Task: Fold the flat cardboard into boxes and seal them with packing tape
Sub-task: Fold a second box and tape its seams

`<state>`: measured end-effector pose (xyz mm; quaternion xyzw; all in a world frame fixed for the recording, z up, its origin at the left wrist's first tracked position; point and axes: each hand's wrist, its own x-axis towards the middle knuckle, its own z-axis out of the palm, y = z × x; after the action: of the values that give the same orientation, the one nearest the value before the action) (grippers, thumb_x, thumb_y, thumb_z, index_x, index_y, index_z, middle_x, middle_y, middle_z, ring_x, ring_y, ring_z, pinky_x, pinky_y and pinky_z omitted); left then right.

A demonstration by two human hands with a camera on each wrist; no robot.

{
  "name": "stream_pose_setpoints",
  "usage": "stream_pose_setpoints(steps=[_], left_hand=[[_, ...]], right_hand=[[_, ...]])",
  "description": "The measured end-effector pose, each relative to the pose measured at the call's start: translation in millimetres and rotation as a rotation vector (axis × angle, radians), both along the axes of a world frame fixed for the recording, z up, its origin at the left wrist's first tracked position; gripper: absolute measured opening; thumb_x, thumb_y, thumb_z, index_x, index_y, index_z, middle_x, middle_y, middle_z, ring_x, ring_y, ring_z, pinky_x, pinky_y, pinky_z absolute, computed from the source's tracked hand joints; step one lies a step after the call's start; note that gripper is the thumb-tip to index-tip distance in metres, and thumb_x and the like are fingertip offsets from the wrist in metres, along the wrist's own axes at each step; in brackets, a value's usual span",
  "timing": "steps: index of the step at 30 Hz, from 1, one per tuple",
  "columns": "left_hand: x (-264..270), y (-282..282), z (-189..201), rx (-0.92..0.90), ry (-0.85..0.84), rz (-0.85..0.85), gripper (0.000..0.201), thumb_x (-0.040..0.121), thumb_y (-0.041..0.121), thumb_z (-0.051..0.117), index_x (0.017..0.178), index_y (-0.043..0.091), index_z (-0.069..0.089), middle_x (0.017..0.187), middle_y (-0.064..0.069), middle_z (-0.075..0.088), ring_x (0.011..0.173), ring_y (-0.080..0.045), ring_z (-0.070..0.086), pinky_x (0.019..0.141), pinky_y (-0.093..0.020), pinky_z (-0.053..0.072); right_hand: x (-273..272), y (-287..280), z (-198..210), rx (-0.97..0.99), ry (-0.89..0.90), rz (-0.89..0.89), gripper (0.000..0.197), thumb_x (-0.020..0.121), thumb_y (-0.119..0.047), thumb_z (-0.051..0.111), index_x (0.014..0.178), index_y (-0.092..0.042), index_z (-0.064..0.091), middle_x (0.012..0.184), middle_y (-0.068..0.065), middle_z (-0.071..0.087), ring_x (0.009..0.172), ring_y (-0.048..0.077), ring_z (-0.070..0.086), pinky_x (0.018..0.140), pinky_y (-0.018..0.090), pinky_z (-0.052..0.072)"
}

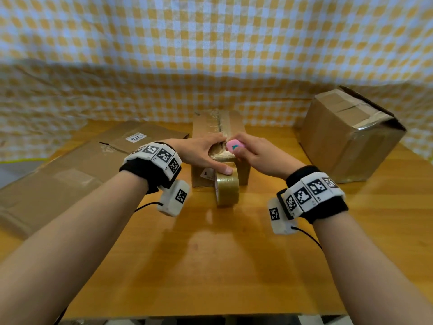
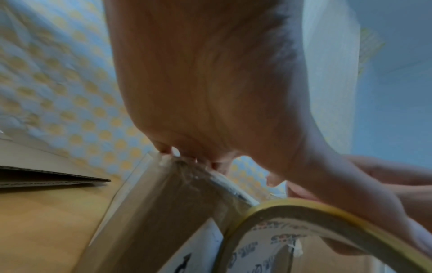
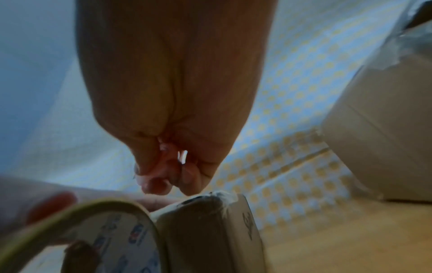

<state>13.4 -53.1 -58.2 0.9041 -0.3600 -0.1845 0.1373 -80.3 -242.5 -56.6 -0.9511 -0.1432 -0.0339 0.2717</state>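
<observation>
Taping the narrow brown cardboard box

Your left hand (image 1: 201, 153) lies flat on the narrow brown cardboard box (image 1: 206, 127) mid-tabletop (image 1: 210, 254), thumb touching the upright brown tape roll (image 1: 226, 191). Your right hand (image 1: 255, 156) has its grip pinching a small pink cutter (image 1: 234, 145).

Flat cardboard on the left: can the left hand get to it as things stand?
Probably yes, once freed. The left hand rests on the box and tape roll; the flat cardboard lies uncovered beside it.

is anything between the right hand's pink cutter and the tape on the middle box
Nothing visible. The right hand holds the pink cutter right at the tape on the middle box. The left hand lies just beside it, thumb on the tape roll.
</observation>
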Motion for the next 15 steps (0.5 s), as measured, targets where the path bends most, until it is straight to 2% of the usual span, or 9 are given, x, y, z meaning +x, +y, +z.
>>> stream_pose_setpoints(steps=[3, 4, 6, 8, 10, 12, 15], left_hand=[[4, 1, -5, -0.016, 0.011, -0.011, 0.129, 0.054, 0.092, 0.063, 0.156, 0.028, 0.018, 0.161, 0.010, 0.019, 0.145, -0.016, 0.024, 0.121, -0.045, 0.023], [4, 1, -6, -0.030, 0.009, -0.019, 0.124, 0.056, 0.090, 0.064, 0.155, 0.029, 0.021, 0.160, 0.010, 0.021, 0.145, -0.016, 0.025, 0.121, -0.046, 0.024], [2, 0, -5, -0.064, 0.018, -0.033, 0.101, 0.068, 0.077, 0.070, 0.148, 0.029, 0.031, 0.152, 0.012, 0.030, 0.139, -0.012, 0.030, 0.120, -0.043, 0.025], [2, 0, -4, -0.090, 0.033, -0.032, 0.077, 0.076, 0.062, 0.072, 0.138, 0.037, 0.036, 0.138, 0.019, 0.036, 0.130, -0.008, 0.035, 0.118, -0.039, 0.027], [0, 1, -3, -0.108, 0.051, -0.023, 0.064, 0.078, 0.057, 0.074, 0.128, 0.046, 0.036, 0.125, 0.028, 0.039, 0.125, -0.006, 0.039, 0.116, -0.039, 0.031], [-1, 2, -4, -0.137, 0.044, -0.044, 0.062, 0.076, 0.061, 0.075, 0.125, 0.050, 0.039, 0.124, 0.030, 0.041, 0.125, -0.006, 0.042, 0.115, -0.041, 0.033], [1, 0, -5, -0.165, 0.039, -0.086, 0.062, 0.075, 0.062, 0.076, 0.126, 0.050, 0.043, 0.128, 0.023, 0.045, 0.125, -0.007, 0.043, 0.114, -0.041, 0.035]], right_hand=[[6, 5, -4, -0.055, -0.029, 0.029, 0.011, 0.106, -0.029, 0.045, 0.113, -0.021, 0.048, 0.101, -0.005, 0.057, 0.079, -0.003, 0.050, 0.062, 0.015, 0.032], [7, 6, -4, -0.063, -0.029, 0.044, 0.009, 0.106, -0.029, 0.046, 0.111, -0.022, 0.048, 0.103, -0.005, 0.057, 0.080, -0.005, 0.049, 0.063, 0.014, 0.032], [11, 8, -5, -0.056, -0.034, 0.078, 0.009, 0.105, -0.028, 0.050, 0.112, -0.022, 0.052, 0.105, -0.005, 0.058, 0.082, -0.006, 0.050, 0.066, 0.013, 0.033], [13, 13, -5, -0.025, -0.045, 0.107, 0.013, 0.103, -0.026, 0.054, 0.114, -0.020, 0.059, 0.108, -0.005, 0.062, 0.088, 0.001, 0.056, 0.072, 0.016, 0.038], [16, 16, -5, -0.008, -0.055, 0.128, 0.016, 0.101, -0.024, 0.058, 0.115, -0.019, 0.063, 0.110, -0.002, 0.066, 0.095, 0.012, 0.060, 0.079, 0.024, 0.043], [17, 18, -6, -0.036, -0.066, 0.135, 0.015, 0.099, -0.021, 0.059, 0.113, -0.017, 0.065, 0.111, -0.001, 0.067, 0.097, 0.015, 0.061, 0.082, 0.028, 0.045], [17, 18, -6, -0.086, -0.083, 0.135, 0.016, 0.099, -0.017, 0.059, 0.113, -0.016, 0.065, 0.110, -0.005, 0.066, 0.098, 0.014, 0.061, 0.082, 0.028, 0.044]])
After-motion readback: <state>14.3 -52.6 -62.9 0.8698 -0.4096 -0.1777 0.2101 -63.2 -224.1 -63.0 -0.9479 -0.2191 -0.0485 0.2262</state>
